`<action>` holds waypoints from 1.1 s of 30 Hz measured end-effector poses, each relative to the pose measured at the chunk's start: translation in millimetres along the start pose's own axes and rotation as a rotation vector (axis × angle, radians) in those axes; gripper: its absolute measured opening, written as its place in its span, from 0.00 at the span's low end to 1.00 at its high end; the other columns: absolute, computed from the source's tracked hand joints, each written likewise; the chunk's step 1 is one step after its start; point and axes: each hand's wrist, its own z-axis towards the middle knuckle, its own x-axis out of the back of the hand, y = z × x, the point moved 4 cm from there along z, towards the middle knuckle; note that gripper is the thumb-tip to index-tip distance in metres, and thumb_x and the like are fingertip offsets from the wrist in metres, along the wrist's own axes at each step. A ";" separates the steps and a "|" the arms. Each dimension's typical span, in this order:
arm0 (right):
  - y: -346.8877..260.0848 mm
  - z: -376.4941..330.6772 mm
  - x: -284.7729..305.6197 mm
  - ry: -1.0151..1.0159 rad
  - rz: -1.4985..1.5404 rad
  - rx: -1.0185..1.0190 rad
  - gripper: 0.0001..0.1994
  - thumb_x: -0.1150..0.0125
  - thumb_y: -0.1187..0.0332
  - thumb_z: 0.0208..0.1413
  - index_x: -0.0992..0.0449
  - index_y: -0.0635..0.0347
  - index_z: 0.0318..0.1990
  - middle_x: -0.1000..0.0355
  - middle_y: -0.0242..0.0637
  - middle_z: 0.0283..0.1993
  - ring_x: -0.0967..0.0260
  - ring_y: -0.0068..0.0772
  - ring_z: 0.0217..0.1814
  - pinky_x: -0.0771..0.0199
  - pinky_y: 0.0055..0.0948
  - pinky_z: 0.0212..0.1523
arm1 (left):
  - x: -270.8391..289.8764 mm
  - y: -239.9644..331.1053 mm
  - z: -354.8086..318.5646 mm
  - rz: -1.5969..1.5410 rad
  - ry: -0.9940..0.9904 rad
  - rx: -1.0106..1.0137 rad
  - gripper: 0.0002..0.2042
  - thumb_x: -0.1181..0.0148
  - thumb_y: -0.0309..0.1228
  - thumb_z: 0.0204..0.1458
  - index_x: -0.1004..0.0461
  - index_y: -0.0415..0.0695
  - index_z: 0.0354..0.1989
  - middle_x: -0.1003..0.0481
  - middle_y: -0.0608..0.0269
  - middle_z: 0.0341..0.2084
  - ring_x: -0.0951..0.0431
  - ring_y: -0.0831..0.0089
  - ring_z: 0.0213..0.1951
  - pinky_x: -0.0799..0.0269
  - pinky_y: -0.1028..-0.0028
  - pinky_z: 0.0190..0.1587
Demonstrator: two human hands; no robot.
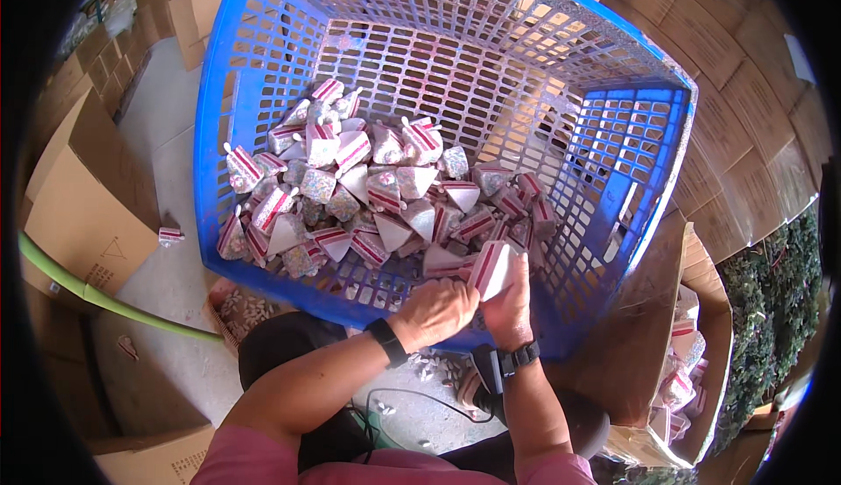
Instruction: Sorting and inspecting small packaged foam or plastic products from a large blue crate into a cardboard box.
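Note:
A big blue plastic crate (219, 117) tilts toward me, holding a heap of small cone-shaped packets (350, 196) with red-and-white stripes and speckled tops. My right hand (510, 305) grips a stack of these packets (492, 266) at the crate's near right edge. My left hand (435, 310) is closed beside it, its fingers against the same stack and on packets lying there. Both wrists wear dark bands.
Brown cardboard boxes (88, 213) stand at the left and stack along the right wall. An open box (688, 354) at the lower right holds more packets. A green hose (114, 305) crosses the floor at left. One loose packet (170, 236) lies on the floor.

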 end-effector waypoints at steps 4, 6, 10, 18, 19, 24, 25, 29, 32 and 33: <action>11.9 0.4 27.6 0.051 -0.117 -0.204 0.24 0.53 0.46 0.53 0.33 0.61 0.42 0.30 0.43 0.36 0.31 0.39 0.36 0.29 0.37 0.37 | 6.1 20.7 -6.1 0.003 0.040 -0.182 0.07 0.52 0.31 0.48 0.37 0.41 0.24 0.33 0.61 0.14 0.28 0.71 0.18 0.34 0.72 0.18; 13.9 4.4 26.1 -0.073 -0.058 -0.251 0.22 0.48 0.49 0.51 0.32 0.61 0.40 0.30 0.42 0.37 0.31 0.37 0.36 0.29 0.34 0.38 | 3.5 24.2 -9.1 -0.109 0.076 -0.182 0.06 0.53 0.30 0.46 0.36 0.41 0.23 0.33 0.61 0.14 0.28 0.71 0.16 0.34 0.71 0.18; -13.0 -9.8 9.9 -0.140 -0.454 -0.186 0.16 0.42 0.58 0.48 0.31 0.60 0.38 0.29 0.34 0.30 0.30 0.28 0.28 0.29 0.23 0.30 | -6.4 34.4 -12.0 -0.161 -0.073 -0.312 0.05 0.54 0.28 0.46 0.34 0.40 0.24 0.32 0.60 0.16 0.27 0.69 0.19 0.31 0.71 0.21; -229.3 -75.3 25.8 -0.761 0.724 0.631 0.48 0.52 0.33 0.40 0.60 0.53 0.64 0.54 0.43 0.65 0.53 0.50 0.64 0.42 0.55 0.53 | -1.2 12.2 -1.6 -0.035 -0.040 -0.037 0.07 0.49 0.29 0.41 0.31 0.43 0.29 0.34 0.65 0.25 0.31 0.70 0.31 0.32 0.73 0.30; -226.8 -66.4 35.5 -0.792 0.661 0.608 0.47 0.53 0.34 0.42 0.59 0.53 0.64 0.54 0.43 0.65 0.53 0.49 0.64 0.41 0.54 0.52 | -5.8 10.0 -5.3 -0.059 -0.093 -0.046 0.07 0.48 0.29 0.41 0.31 0.43 0.29 0.33 0.64 0.24 0.30 0.70 0.31 0.32 0.72 0.29; -90.5 25.3 54.4 -0.036 -0.394 0.231 0.21 0.47 0.54 0.51 0.36 0.54 0.49 0.31 0.38 0.39 0.32 0.32 0.37 0.32 0.32 0.37 | -26.4 9.5 -23.9 -0.079 -0.368 0.009 0.06 0.48 0.28 0.39 0.30 0.42 0.28 0.29 0.62 0.23 0.26 0.68 0.30 0.33 0.71 0.28; -64.3 40.8 68.9 0.066 -0.856 0.164 0.20 0.44 0.59 0.49 0.36 0.55 0.48 0.30 0.39 0.39 0.31 0.37 0.38 0.32 0.34 0.38 | -24.8 14.9 -22.7 -0.088 -0.290 0.005 0.05 0.47 0.28 0.39 0.29 0.44 0.26 0.28 0.63 0.22 0.26 0.68 0.29 0.33 0.69 0.27; 18.9 81.0 95.5 -0.241 -1.964 0.600 0.21 0.44 0.67 0.44 0.37 0.58 0.49 0.34 0.41 0.46 0.38 0.44 0.50 0.40 0.40 0.50 | -21.9 25.9 -18.2 -0.154 -0.221 -0.003 0.05 0.46 0.28 0.38 0.29 0.44 0.25 0.28 0.62 0.21 0.25 0.66 0.29 0.33 0.66 0.27; 49.2 93.8 87.6 -0.386 -2.306 0.727 0.19 0.47 0.70 0.44 0.36 0.59 0.47 0.37 0.40 0.51 0.46 0.43 0.58 0.48 0.41 0.56 | -17.2 18.7 -22.3 -0.205 -0.271 0.017 0.06 0.47 0.26 0.38 0.29 0.42 0.27 0.28 0.60 0.21 0.25 0.64 0.30 0.30 0.63 0.29; 52.1 98.8 91.7 -0.410 -2.391 0.638 0.22 0.44 0.71 0.40 0.36 0.59 0.47 0.38 0.41 0.50 0.46 0.42 0.58 0.45 0.39 0.54 | -19.9 17.9 -20.8 -0.271 -0.331 0.051 0.06 0.47 0.26 0.37 0.29 0.41 0.27 0.28 0.59 0.21 0.25 0.63 0.29 0.30 0.63 0.30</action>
